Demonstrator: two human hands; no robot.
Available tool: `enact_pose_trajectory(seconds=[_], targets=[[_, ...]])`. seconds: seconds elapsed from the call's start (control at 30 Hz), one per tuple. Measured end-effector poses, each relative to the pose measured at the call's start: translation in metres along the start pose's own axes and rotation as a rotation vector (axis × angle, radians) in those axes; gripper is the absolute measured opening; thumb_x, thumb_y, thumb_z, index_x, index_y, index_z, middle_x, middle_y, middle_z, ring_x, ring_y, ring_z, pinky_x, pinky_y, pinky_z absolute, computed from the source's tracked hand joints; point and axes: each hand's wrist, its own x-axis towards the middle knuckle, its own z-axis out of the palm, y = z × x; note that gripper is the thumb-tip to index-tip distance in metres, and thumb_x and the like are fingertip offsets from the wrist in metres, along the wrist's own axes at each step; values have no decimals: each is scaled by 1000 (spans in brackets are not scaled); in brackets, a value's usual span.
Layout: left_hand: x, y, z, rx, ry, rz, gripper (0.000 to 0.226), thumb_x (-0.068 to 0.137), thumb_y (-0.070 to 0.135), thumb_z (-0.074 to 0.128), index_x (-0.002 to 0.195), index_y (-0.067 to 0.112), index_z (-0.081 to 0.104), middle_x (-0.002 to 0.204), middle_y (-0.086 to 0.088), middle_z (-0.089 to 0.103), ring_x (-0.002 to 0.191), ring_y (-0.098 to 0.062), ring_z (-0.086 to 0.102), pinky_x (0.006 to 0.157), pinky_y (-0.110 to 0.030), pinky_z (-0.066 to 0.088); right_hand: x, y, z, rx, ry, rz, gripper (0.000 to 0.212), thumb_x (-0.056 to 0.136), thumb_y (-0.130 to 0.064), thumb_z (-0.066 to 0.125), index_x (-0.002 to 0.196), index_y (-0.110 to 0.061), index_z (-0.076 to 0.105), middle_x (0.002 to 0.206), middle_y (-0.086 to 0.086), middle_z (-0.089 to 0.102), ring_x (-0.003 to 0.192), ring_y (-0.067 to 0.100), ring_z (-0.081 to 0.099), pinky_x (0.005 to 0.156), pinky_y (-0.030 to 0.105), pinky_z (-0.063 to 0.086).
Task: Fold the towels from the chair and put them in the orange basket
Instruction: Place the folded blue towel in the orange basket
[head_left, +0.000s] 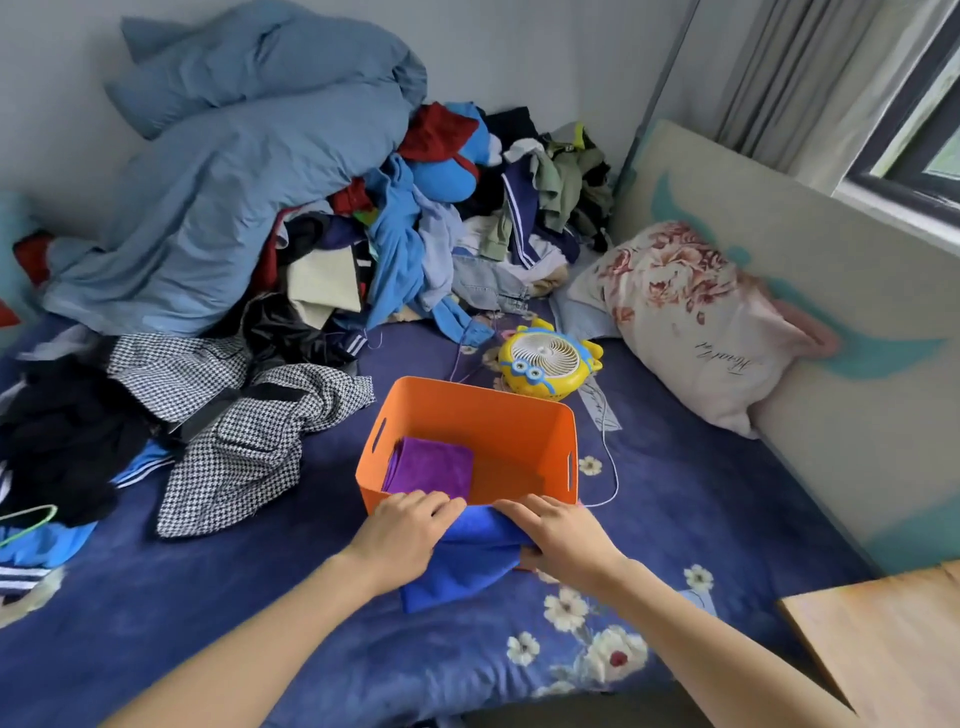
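Blue towel (462, 569): folded, on the bed (249, 597), just before the orange basket (493, 426).
Left hand (402, 538): grasps its left edge.
Right hand (563, 540): grasps its right edge.
Purple towel (431, 465): folded, inside the basket.

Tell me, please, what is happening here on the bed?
A person's left hand and right hand both hold a blue towel on the bed, just in front of the orange basket. One folded purple towel already lies inside the basket, on its left side.

Arms forward; left hand (402, 535), right hand (558, 540) palms down, fingers (519, 512) curled, gripping.
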Motion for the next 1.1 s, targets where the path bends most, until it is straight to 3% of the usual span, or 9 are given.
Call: enact_pose_trajectory(seconds=[0.1,0.17,0.3,0.5,0.6,0.7,0.9,1.0,1.1], targets=[[41,-30,7,15,64,23,50,59,5,31,105,17,45,73,5,64,52,-17,58,45,-21,47,30,31,-4,5,26,49,63,52,-30,63,112,-28,46,79,-11,67,63,10,65,41,14,43],[69,-45,11,-10,92,41,48,61,6,27,104,16,46,73,3,64,51,-18,57,45,-21,47,49,50,-8,-6,30,99,53,59,-34,52,112,-30,47,80,-14,66,63,8,64,41,15,42],[115,-72,24,-40,56,89,43,65,9,28,103,16,46,76,1,67,56,-18,61,47,-24,51,73,83,-6,8,-6,166,58,53,-33,59,111,-31,48,80,-16,66,64,5,64,42,13,41],[152,-89,67,-149,-203,80,51,63,2,47,112,17,46,90,-1,67,73,-20,65,59,-28,54,82,115,25,80,-196,360,51,63,-34,40,114,-34,44,84,-14,67,69,8,66,46,17,47],[170,-93,79,-227,-425,-1,50,84,0,39,131,16,39,122,-7,53,108,-29,52,86,-41,44,88,129,36,114,-302,449,59,74,-26,41,132,-34,39,117,-6,61,102,20,61,72,31,50],[190,-93,87,-297,-539,-58,43,89,2,37,128,18,39,124,-6,51,111,-28,49,86,-41,41,97,139,40,145,-404,542,57,83,-19,46,138,-31,35,126,-4,54,113,22,53,81,29,44],[214,-109,106,-366,-607,-143,40,88,-1,35,122,18,42,120,-6,53,110,-28,49,79,-38,38,120,166,63,170,-436,581,56,84,-17,47,137,-31,36,120,0,55,108,22,53,78,33,45],[220,-117,128,-349,-520,-208,52,85,-3,38,135,15,39,138,-5,45,127,-26,40,96,-37,35,135,183,74,80,-389,525,55,84,-15,51,137,-26,39,116,3,54,107,27,53,69,33,44],[220,-118,149,-326,-377,-221,58,75,-5,49,132,9,50,138,-9,50,127,-23,48,101,-29,40,147,201,89,-61,-337,392,58,60,-14,79,115,-16,61,90,5,65,74,26,64,42,27,42]])
